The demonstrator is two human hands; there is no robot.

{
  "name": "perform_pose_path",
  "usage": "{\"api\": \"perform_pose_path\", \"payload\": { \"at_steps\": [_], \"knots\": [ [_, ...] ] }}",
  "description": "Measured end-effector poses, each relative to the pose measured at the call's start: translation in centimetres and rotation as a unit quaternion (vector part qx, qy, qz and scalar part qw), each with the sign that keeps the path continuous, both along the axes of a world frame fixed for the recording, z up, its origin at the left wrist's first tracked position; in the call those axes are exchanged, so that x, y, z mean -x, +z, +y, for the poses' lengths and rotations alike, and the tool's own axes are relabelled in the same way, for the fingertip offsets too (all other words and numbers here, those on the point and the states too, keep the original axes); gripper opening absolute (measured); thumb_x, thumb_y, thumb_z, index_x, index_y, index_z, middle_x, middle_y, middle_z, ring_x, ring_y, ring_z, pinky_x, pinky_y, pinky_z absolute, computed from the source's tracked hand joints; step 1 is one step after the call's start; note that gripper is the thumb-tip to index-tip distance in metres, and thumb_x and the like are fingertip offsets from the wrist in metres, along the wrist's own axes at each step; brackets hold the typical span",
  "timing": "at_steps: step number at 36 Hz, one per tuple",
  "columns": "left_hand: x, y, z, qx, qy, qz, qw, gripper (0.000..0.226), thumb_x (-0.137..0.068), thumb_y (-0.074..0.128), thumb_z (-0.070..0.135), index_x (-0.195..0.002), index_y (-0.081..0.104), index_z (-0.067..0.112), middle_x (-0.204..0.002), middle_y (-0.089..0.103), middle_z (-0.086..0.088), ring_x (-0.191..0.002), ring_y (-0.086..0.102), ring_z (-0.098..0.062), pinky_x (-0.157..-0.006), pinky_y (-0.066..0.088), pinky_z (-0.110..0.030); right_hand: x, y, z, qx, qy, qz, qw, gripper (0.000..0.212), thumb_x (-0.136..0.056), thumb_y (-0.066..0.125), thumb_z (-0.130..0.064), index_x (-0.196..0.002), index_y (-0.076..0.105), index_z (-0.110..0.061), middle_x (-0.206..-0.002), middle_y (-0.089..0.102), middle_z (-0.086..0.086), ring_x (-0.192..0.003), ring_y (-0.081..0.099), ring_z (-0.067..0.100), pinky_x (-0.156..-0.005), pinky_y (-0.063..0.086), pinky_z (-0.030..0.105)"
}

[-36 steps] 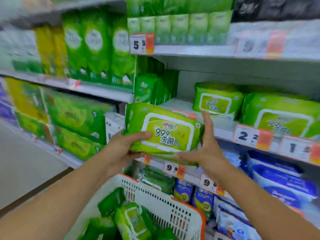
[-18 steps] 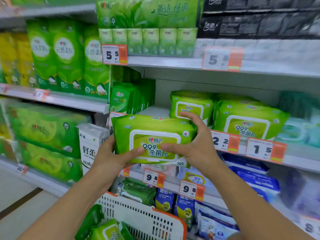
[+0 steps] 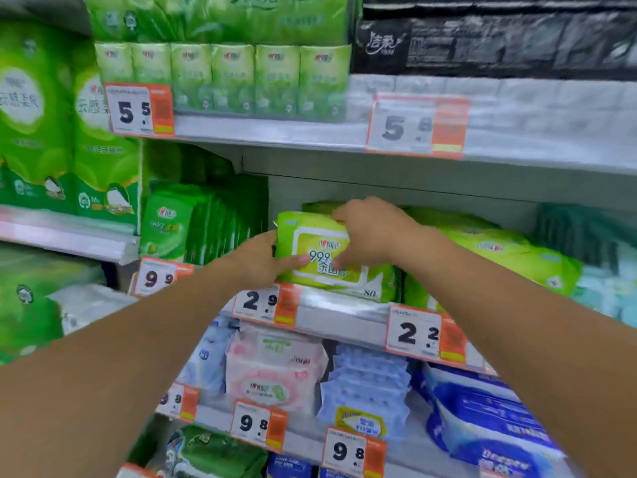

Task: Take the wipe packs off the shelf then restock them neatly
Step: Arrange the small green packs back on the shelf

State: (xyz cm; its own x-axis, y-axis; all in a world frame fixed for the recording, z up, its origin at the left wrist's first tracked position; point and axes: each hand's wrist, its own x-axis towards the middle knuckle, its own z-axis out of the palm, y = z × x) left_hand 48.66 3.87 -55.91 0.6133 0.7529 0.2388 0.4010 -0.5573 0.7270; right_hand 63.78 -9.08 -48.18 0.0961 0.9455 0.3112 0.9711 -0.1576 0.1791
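A green wipe pack (image 3: 319, 251) with a white-framed label lies on the middle shelf (image 3: 341, 313), above the price tag reading 2.9. My left hand (image 3: 256, 260) grips its left end, thumb on the front. My right hand (image 3: 370, 231) holds its top right corner, fingers over the label. Another green pack (image 3: 379, 286) lies under it, and a further one (image 3: 319, 205) shows behind it. More green wipe packs (image 3: 510, 257) are stacked to the right on the same shelf.
Slim green packs (image 3: 193, 224) stand upright left of my hands. Above is a shelf of green tissue packs (image 3: 220, 77) and black packs (image 3: 499, 39). Below are pink (image 3: 272, 370) and blue (image 3: 482, 412) wipe packs. A white and orange basket's rim (image 3: 134, 472) shows at the bottom left.
Both hands have carried the green wipe pack up and away from me, from in front of the shelf edge onto the middle shelf. The basket has nearly dropped out of view.
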Motion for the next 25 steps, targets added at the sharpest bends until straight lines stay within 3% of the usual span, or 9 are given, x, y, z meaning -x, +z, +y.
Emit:
{"api": "perform_pose_path", "payload": {
  "at_steps": [2,4,9,14,17,20,22,25],
  "knots": [
    [-0.2,-0.4,-0.4,-0.017,0.001,-0.014,1.0,0.041,-0.085,0.073,0.037,-0.122,0.061,0.023,-0.106,0.069,0.009,-0.095,0.065,-0.006,-0.083,0.051,-0.021,0.5,0.6,1.0,0.049,0.027,-0.016,0.998,0.073,-0.064,0.09,-0.043,-0.126,0.057,-0.021,-0.121,0.064,0.002,-0.11,0.061,0.028,-0.084,0.05,0.032],
    [-0.2,-0.6,-0.7,-0.067,0.024,-0.009,0.997,0.045,-0.083,0.075,0.039,-0.122,0.061,0.023,-0.104,0.068,0.008,-0.097,0.065,-0.013,-0.087,0.051,-0.026,1.0,1.0,1.6,0.08,0.039,-0.043,0.995,0.077,-0.063,0.093,-0.035,-0.13,0.055,-0.021,-0.122,0.064,0.0,-0.111,0.061,0.027,-0.079,0.046,0.028],
    [-0.4,-0.9,-1.9,-0.145,0.109,0.04,0.983,0.053,-0.084,0.07,0.051,-0.125,0.056,0.02,-0.113,0.068,-0.004,-0.099,0.061,-0.025,-0.081,0.047,-0.033,1.4,1.1,1.6,0.076,0.059,-0.067,0.993,0.069,-0.059,0.095,-0.028,-0.116,0.058,-0.02,-0.106,0.065,0.001,-0.1,0.062,0.028,-0.071,0.045,0.032],
    [-1.3,-0.5,-2.5,-0.17,0.163,0.136,0.962,0.062,-0.084,0.06,0.064,-0.127,0.052,0.021,-0.109,0.066,-0.008,-0.097,0.06,-0.029,-0.072,0.041,-0.032,1.2,0.8,0.7,0.061,0.037,-0.091,0.993,0.095,-0.066,0.092,-0.03,-0.146,0.041,-0.036,-0.133,0.059,0.003,-0.118,0.057,0.033,-0.085,0.049,0.04],
    [-0.7,-0.5,-2.7,-0.15,0.129,0.134,0.971,0.057,-0.083,0.066,0.061,-0.126,0.057,0.025,-0.107,0.067,-0.007,-0.097,0.062,-0.028,-0.076,0.048,-0.032,1.0,0.1,-0.1,0.055,0.033,-0.081,0.995,0.104,-0.07,0.09,-0.028,-0.153,0.029,-0.042,-0.145,0.052,0.002,-0.127,0.053,0.033,-0.091,0.047,0.04],
    [0.9,-0.2,-3.0,-0.102,0.048,0.104,0.988,0.04,-0.087,0.069,0.046,-0.124,0.062,0.031,-0.111,0.068,-0.002,-0.097,0.063,-0.019,-0.072,0.048,-0.023,0.9,-0.1,-1.0,0.057,0.025,-0.056,0.997,0.102,-0.072,0.088,-0.029,-0.153,0.028,-0.044,-0.149,0.049,0.0,-0.129,0.051,0.03,-0.091,0.044,0.036],
    [2.0,-0.2,-3.3,-0.102,0.009,0.103,0.989,0.037,-0.094,0.065,0.036,-0.129,0.063,0.027,-0.124,0.067,0.002,-0.11,0.061,-0.013,-0.084,0.044,-0.019,1.1,0.1,-1.4,0.072,0.007,-0.046,0.996,0.098,-0.076,0.086,-0.025,-0.153,0.029,-0.042,-0.149,0.048,0.002,-0.13,0.05,0.031,-0.092,0.044,0.036],
    [4.4,-0.6,-4.6,-0.111,-0.002,0.094,0.989,0.04,-0.098,0.058,0.026,-0.137,0.057,0.017,-0.134,0.061,-0.001,-0.123,0.057,-0.015,-0.094,0.043,-0.021,2.3,-0.6,-2.1,0.067,-0.029,-0.053,0.996,0.078,-0.087,0.07,-0.012,-0.152,0.034,-0.035,-0.143,0.053,0.009,-0.123,0.055,0.035,-0.084,0.046,0.037]
  ]
}}
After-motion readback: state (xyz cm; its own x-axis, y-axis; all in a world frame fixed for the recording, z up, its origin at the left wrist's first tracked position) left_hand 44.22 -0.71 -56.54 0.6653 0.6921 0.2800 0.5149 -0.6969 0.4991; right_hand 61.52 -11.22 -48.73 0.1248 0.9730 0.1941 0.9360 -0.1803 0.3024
